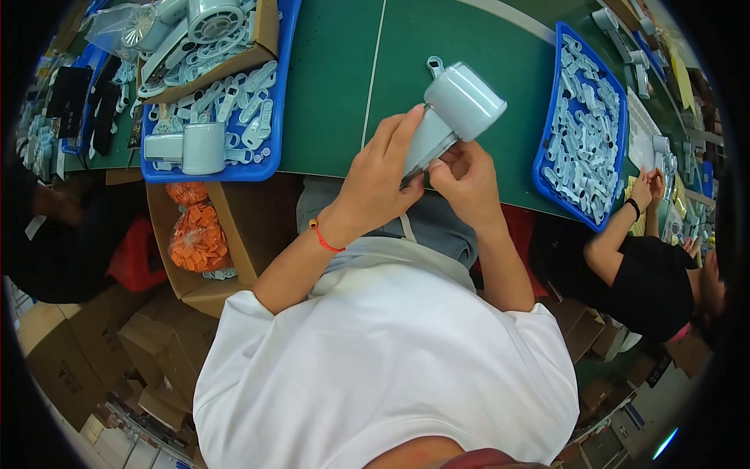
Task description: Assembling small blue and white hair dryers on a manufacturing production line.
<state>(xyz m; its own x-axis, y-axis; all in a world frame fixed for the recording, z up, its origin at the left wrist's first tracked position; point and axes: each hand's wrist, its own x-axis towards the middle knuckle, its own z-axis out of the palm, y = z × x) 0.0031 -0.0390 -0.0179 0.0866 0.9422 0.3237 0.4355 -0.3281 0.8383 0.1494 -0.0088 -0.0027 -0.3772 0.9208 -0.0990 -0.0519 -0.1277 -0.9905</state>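
Pale blue gadget [466, 102] held over the near edge of the green table [328, 94].
Under the table's left side, an open carton [254, 227] with bags [199, 238] of orange bits. On top there, a blue tray [285, 86] full of pale flat parts [254, 109], plus a second gadget [203, 148] and a cardboard box [266, 31] crammed with pieces. Over the table's near edge, the left hand [376, 176], curled round the gadget's handle and covering some of it. On the table's middle, one small strip [434, 66], partly hidden by the gadget's round head. Over the near edge again, the right hand [472, 186], fingers bent and bunched at the gadget's neck; hard to tell about any tiny thing pinched there. On the table's right side, another tray [547, 129] heaped with small parts [582, 125]; farther along, a co-worker [652, 285] in black.
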